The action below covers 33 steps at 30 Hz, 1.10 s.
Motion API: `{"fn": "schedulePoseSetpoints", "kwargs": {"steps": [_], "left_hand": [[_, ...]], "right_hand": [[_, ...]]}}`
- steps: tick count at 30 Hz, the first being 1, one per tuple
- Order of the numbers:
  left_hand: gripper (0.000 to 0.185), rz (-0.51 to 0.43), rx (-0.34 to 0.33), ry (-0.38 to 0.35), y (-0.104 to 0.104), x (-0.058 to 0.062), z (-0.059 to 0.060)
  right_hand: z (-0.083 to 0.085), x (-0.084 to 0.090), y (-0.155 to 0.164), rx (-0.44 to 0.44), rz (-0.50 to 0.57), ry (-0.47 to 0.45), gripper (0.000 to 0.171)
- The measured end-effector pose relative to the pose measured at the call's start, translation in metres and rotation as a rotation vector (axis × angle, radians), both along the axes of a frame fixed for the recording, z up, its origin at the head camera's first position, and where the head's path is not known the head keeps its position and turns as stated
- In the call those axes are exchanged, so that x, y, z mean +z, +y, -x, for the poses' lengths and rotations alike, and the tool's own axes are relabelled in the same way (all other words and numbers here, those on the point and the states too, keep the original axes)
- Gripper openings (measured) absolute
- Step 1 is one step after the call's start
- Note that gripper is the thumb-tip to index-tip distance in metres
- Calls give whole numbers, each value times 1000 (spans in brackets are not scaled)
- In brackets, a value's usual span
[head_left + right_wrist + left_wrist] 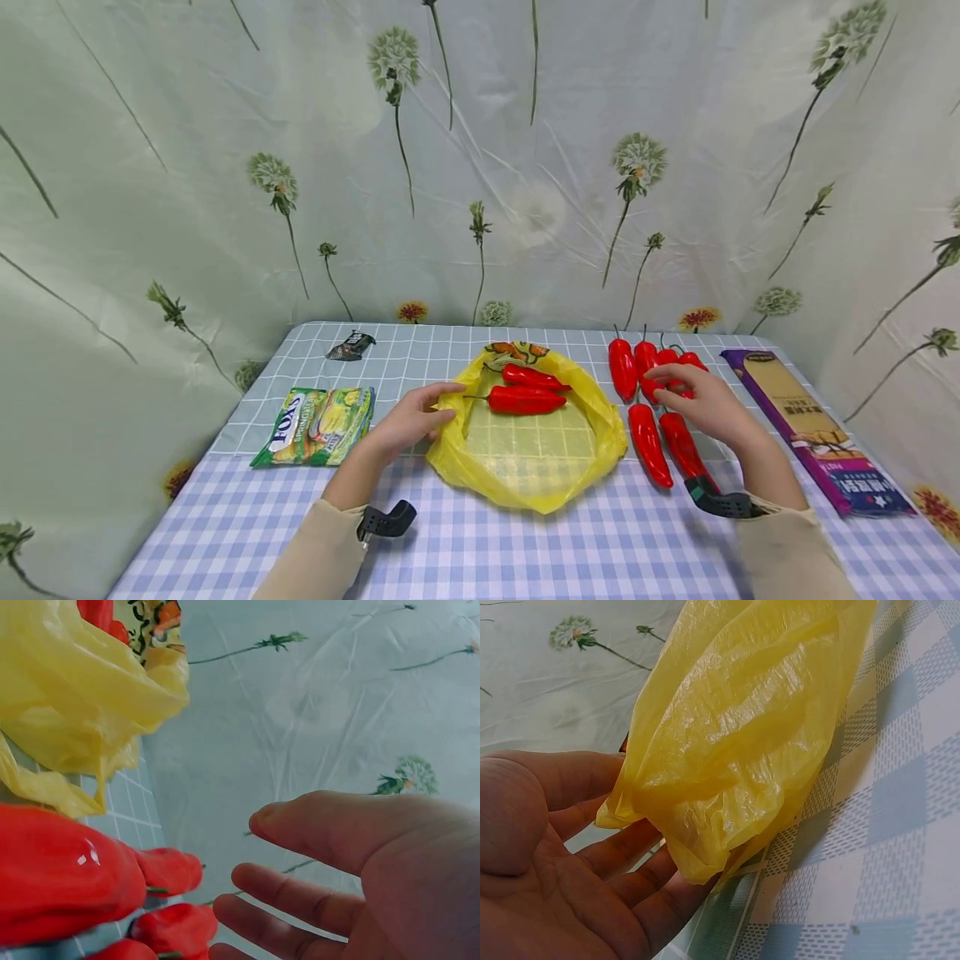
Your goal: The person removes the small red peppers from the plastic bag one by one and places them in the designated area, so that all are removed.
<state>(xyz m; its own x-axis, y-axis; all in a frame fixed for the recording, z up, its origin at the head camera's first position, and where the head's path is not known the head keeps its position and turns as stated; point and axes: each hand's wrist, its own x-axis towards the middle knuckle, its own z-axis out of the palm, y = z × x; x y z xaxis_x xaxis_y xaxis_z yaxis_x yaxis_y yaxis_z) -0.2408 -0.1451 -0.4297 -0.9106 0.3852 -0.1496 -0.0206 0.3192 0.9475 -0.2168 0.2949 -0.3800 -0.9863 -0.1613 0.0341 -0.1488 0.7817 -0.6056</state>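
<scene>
A yellow plastic bag (480, 479) lies spread open on the table, its mouth facing up. Inside it are two red chili peppers (527, 401) and a patterned orange-and-brown item (517, 352). At the bag's left rim, my left hand (411, 421) holds the plastic between thumb and fingers; in the left wrist view the bag (735, 742) hides the fingertips. To the right, several more red peppers (649, 446) lie in rows. Over them hovers my right hand (705, 404), fingers apart and holding nothing. The right wrist view has peppers (67, 877) beside that hand's fingertips.
A green and yellow FOX'S candy packet (322, 427) lies left of the bag, with a small black wrapped item (351, 345) behind it. On the far right is a long purple and tan package (813, 433). A flower-printed curtain (540, 167) stands behind the table.
</scene>
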Motion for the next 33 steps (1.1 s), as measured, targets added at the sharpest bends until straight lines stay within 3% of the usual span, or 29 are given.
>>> {"fn": "schedulePoseSetpoints", "kwargs": {"steps": [9, 16, 21, 29, 33], "left_hand": [[45, 1, -10, 9, 0, -1, -1], [44, -6, 1, 1, 1, 1, -1], [44, -11, -12, 6, 1, 5, -1], [45, -12, -11, -2, -2, 1, -2], [45, -15, -11, 1, -1, 2, -2]], "right_hand": [[0, -3, -20, 12, -27, 21, 39], [1, -1, -39, 32, 18, 82, 39], [4, -2, -55, 68, 42, 125, 33], [7, -2, -88, 163, 87, 157, 31], [11, -2, -104, 221, 101, 137, 32]]}}
